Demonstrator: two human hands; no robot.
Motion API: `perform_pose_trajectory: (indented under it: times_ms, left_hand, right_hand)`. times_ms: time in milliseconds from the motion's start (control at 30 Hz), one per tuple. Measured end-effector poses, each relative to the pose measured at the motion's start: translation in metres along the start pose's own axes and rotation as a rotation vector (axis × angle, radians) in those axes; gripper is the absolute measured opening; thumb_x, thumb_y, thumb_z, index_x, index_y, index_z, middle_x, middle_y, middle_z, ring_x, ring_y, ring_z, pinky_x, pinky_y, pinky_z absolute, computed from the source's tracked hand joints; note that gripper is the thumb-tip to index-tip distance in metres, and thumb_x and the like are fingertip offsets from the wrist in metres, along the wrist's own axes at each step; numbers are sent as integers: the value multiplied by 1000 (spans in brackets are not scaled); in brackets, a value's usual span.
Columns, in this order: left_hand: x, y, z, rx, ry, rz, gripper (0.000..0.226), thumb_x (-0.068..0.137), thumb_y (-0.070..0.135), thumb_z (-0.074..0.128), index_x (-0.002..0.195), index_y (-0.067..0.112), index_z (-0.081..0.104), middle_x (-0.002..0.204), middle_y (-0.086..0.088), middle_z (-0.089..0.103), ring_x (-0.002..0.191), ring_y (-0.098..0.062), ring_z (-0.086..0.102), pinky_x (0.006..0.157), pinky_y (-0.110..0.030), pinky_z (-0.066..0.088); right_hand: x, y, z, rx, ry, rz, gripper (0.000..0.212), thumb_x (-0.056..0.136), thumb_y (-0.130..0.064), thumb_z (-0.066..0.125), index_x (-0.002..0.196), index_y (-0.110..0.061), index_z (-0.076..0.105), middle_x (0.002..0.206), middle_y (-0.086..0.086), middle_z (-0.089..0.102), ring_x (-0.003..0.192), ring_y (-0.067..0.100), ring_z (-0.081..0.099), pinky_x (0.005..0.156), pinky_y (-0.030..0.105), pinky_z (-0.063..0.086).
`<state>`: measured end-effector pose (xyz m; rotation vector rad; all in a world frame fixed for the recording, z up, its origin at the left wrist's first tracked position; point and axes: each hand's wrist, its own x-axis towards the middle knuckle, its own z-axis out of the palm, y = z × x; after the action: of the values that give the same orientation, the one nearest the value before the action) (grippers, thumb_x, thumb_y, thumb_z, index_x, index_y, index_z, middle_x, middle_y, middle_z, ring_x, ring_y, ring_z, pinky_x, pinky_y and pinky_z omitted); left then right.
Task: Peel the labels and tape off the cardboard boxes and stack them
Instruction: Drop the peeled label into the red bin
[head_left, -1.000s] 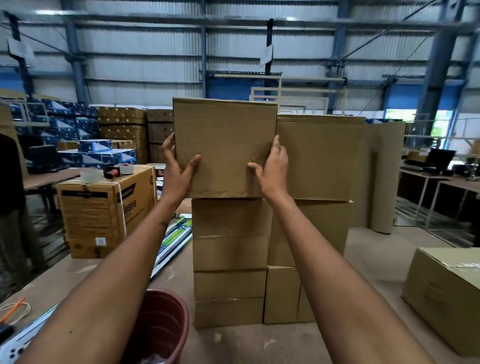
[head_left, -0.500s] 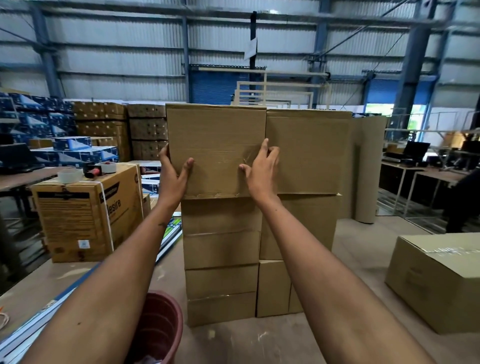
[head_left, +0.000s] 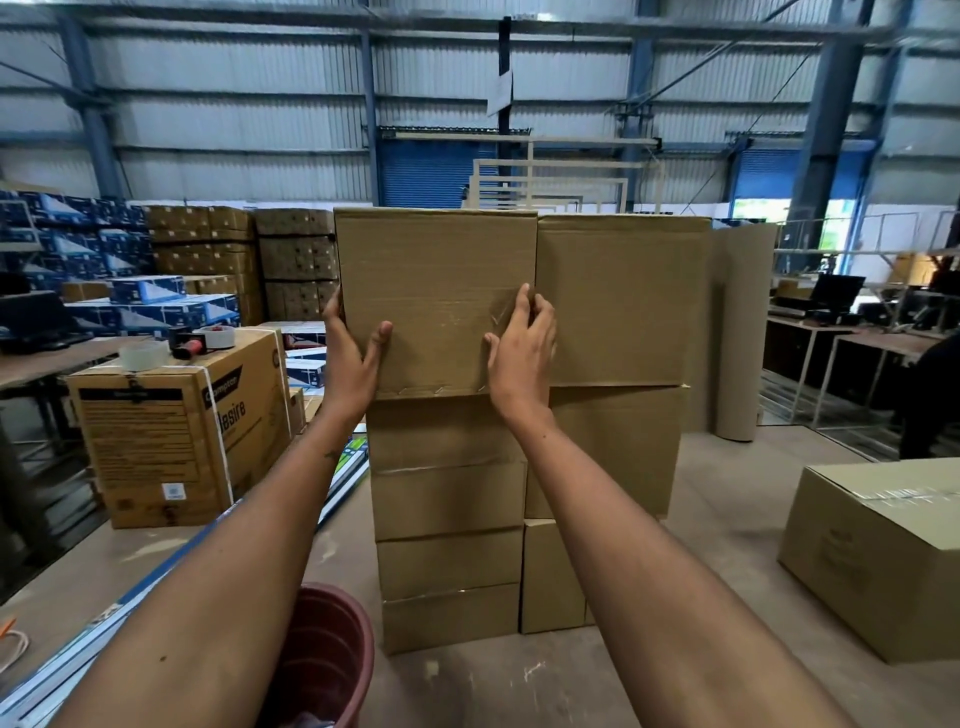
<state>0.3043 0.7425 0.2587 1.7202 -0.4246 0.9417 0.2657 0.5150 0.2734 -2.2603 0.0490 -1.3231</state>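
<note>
A plain brown top box (head_left: 436, 270) sits on the left stack of cardboard boxes (head_left: 447, 499), flush against the top box of the right stack (head_left: 623, 301). My left hand (head_left: 350, 358) grips its lower left edge, thumb on the front face. My right hand (head_left: 519, 353) is on its lower right front, fingers curled at the seam between the two top boxes. A small clear tape scrap (head_left: 497, 313) shows on the front face by my right fingertips. Thin tape remnants run along the box's bottom edge.
A maroon bucket (head_left: 332, 654) stands near me under my left forearm. A printed strapped carton (head_left: 171, 431) with tape rolls (head_left: 143, 355) on top stands at the left. Another taped brown box (head_left: 883, 551) sits at the right. A cardboard roll (head_left: 737, 332) stands behind the stacks.
The top box has come down onto the left stack, level with its right neighbour. My right fingers went from flat on the face to curled at the right edge.
</note>
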Motion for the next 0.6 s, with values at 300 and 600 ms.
perform_pose_trajectory:
  times_ms: [300, 600]
  left_hand:
    - [-77, 39, 39, 430, 224, 229, 82, 100, 35, 71, 167, 13, 27, 171, -12, 24, 158, -26, 28, 123, -49, 33]
    - [-183, 60, 115, 302, -361, 294, 65, 107, 28, 62, 165, 20, 35, 169, 0, 38, 156, -15, 36, 122, -57, 38]
  right_hand:
    - [-39, 17, -14, -101, -42, -118, 83, 103, -30, 70, 169, -10, 24, 170, 15, 30, 155, 31, 36, 123, 46, 38]
    - [-122, 90, -73, -183, -147, -167, 55, 111, -23, 54, 163, -15, 42, 169, 6, 42, 160, 22, 33, 126, 45, 33]
